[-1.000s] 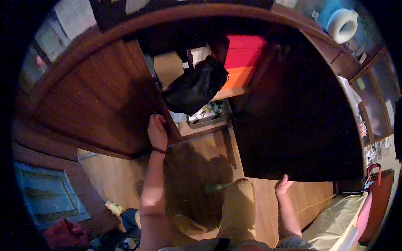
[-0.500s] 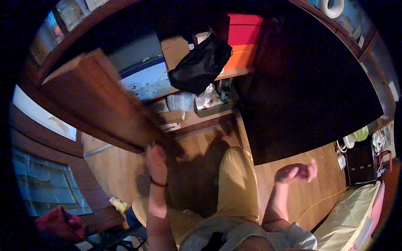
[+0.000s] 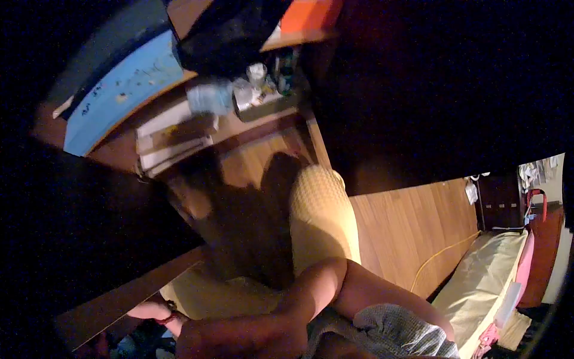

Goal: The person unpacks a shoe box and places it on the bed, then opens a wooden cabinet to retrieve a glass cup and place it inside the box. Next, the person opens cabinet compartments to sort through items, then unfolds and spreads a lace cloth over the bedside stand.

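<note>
Swinging door: the left door (image 3: 89, 233) stands far out on the left, dark inner face showing; half a second ago it stood only partway open, nearer the shelves.
Left hand (image 3: 149, 309): low on the left, beside the near edge of that door; touching or just off it, I cannot tell, nor whether the fingers grasp the edge or are loose.
Right arm (image 3: 388, 290): bent in over the lap; its hand cannot be made out where the limbs overlap, so the state of those fingers is unknown.
Right door (image 3: 430, 102): remains open, a dark sheet filling the upper right.
Low shelf: more bared at its left end than before, which seems to leave the way in freer; it bears flat boxes (image 3: 173, 134), a pale blue pack (image 3: 209, 99) and a tray (image 3: 272, 109) with a clear cup (image 3: 257, 73) and a green bottle (image 3: 287, 78).
Upper shelf: a patterned blue box (image 3: 128, 90), a black bag (image 3: 227, 36) and an orange box (image 3: 308, 17).
Writing: no brand or label legible; the blue box's marks look like decoration.
</note>
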### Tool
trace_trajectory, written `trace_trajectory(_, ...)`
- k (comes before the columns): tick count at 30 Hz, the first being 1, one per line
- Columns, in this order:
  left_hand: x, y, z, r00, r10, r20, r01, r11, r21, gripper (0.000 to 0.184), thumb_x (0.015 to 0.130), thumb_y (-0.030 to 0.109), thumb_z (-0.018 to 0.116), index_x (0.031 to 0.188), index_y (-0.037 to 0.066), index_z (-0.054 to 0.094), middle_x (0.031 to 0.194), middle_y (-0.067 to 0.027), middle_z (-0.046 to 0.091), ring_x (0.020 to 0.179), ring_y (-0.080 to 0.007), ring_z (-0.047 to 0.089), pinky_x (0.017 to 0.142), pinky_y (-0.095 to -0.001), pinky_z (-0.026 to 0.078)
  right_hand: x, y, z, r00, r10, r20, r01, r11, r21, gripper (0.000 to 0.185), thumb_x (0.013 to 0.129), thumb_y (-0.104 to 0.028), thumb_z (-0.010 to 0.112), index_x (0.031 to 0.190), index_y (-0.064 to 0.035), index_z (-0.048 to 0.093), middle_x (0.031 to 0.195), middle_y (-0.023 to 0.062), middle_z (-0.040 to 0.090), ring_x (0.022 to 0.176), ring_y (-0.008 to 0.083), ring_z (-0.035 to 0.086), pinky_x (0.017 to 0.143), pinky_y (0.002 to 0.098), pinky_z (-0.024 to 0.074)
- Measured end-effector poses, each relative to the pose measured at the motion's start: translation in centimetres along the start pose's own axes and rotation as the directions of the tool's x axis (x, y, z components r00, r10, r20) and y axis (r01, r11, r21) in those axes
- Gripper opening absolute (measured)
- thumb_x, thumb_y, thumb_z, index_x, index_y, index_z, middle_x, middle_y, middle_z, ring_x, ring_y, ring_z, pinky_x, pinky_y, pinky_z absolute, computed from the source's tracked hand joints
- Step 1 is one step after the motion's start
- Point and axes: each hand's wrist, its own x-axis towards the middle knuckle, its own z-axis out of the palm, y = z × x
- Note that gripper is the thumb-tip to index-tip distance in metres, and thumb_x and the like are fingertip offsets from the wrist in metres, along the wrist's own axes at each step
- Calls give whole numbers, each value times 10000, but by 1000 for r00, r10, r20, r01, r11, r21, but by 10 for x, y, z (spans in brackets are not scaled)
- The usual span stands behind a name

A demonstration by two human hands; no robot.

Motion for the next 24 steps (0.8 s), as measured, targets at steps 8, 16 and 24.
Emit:
trace_trajectory(8,17,5,-9,993,-42,-112,39,999,-30,312,919,268,412,882,-10,548,795,-86,557,709,-212,539,641,-356,450,-15,-14,-41,832,-319,454,506,774,-382,383,867,-124,566,1184,-4,388,924,125,576,810,219,552,681,344,450)
trace_trajectory(16,24,11,9,989,-48,-137,42,998,-51,310,912,277,418,869,0,551,796,-78,553,709,-208,539,642,-355,454,-38,-51,-13,958,-287,16,276,904,-326,282,827,-203,648,1017,-28,534,994,125,560,870,246,548,702,381,444)
trace_trajectory(24,30,8,14,989,-16,-146,10,999,-41,309,905,286,424,856,10,553,796,-70,548,709,-204,539,643,-354,458,-69,-62,-10,994,-18,-106,48,957,287,474,782,-252,704,1122,-13,476,1014,127,537,866,227,552,655,324,462)
